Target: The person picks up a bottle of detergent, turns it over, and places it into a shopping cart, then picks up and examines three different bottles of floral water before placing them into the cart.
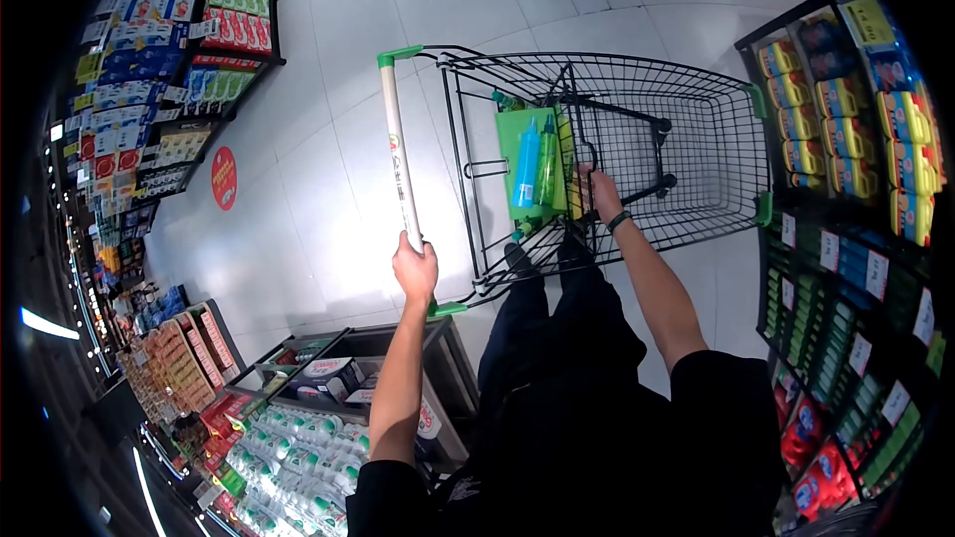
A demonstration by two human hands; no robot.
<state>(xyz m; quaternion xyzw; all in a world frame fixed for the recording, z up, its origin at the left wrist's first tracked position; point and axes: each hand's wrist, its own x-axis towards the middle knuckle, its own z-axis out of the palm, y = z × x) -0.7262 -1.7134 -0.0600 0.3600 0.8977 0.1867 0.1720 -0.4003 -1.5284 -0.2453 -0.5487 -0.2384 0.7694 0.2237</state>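
Observation:
My left hand [415, 267] is wrapped around the pale handle bar [396, 159] of a black wire shopping cart [696, 80] with green corner pieces. My right hand [603, 196], with a dark band at the wrist, reaches into the cart beside the seat divider. Its fingers are curled, partly behind wires, close to a yellow item [574, 179]; what they grip is hidden. On the green seat panel [517, 139] lie a blue bottle [527, 161] and a green bottle [546, 161], side by side.
Shelves with yellow-capped jugs [836, 119] stand right of the cart. At lower left are packs of clear bottles [298, 467] and a display rack [448, 378]. Stocked shelves [239, 15] line the upper left. A red round sticker [224, 179] is on the tiled floor [338, 0].

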